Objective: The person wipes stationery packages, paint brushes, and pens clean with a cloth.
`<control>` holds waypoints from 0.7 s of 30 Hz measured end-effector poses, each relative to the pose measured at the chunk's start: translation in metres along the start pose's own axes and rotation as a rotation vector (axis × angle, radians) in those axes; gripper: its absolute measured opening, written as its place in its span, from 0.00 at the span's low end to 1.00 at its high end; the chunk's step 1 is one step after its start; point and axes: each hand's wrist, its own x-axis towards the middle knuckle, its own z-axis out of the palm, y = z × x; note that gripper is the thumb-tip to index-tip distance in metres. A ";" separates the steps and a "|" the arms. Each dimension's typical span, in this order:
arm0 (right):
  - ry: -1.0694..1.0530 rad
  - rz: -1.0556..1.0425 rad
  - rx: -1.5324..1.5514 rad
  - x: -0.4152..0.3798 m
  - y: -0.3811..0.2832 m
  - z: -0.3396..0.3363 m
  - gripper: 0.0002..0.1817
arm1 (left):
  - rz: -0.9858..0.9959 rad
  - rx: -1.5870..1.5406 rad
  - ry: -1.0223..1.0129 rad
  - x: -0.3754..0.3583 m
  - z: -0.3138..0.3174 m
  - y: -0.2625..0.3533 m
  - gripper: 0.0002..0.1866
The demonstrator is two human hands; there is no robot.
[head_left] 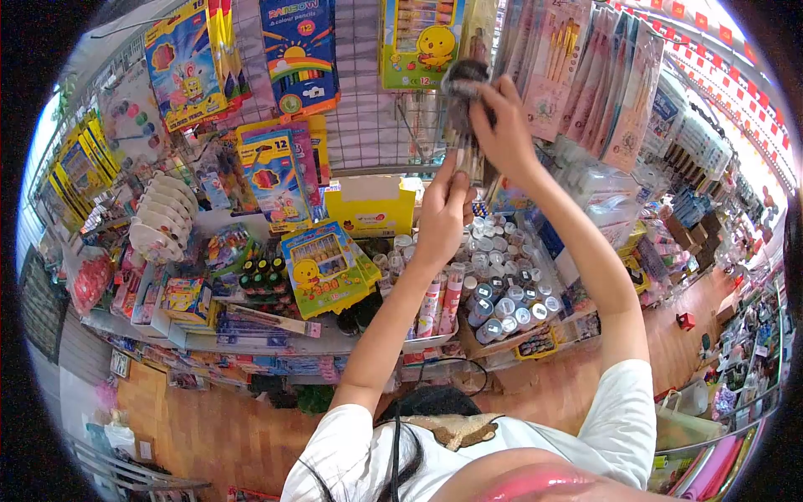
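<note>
My right hand (504, 125) is raised to the display rack, its fingers closed on a dark grey, cloth-like wad (468, 77). The wad lies against the front of a slim packet of brushes (470, 159) hanging upright. Lower down, my left hand (447, 209) pinches the bottom end of that packet between thumb and fingers. Part of the packet is hidden behind the wad and my fingers. Just left of the hands hangs a yellow crayon pack with a chick (422, 42). Pink brush packs (559, 63) hang close on the right.
Below my hands, many small clear-lidded jars (506, 276) fill a tray, with pink tubes (441, 301) beside them. A yellow box (370, 209) and chick crayon packs (326, 268) stand left of my left forearm. Colour pencil packs (299, 54) hang on the wire grid (368, 125).
</note>
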 end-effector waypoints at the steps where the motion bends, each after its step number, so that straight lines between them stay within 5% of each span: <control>1: -0.005 0.062 -0.028 0.017 -0.001 -0.003 0.13 | 0.005 0.019 -0.010 0.000 0.000 -0.002 0.23; 11: 0.165 0.000 -0.209 0.106 0.063 0.004 0.18 | 0.045 0.075 -0.080 -0.004 0.008 0.003 0.24; 15: 0.072 0.193 -0.026 0.130 0.039 -0.022 0.15 | 0.105 0.120 -0.060 -0.015 0.010 0.000 0.25; 19: 0.431 -0.261 -0.147 0.139 0.028 -0.034 0.14 | 0.112 0.083 -0.012 -0.027 0.013 0.015 0.24; 21: 0.457 -0.206 -0.065 0.128 0.015 -0.049 0.14 | 0.150 0.060 -0.015 -0.028 0.014 0.028 0.23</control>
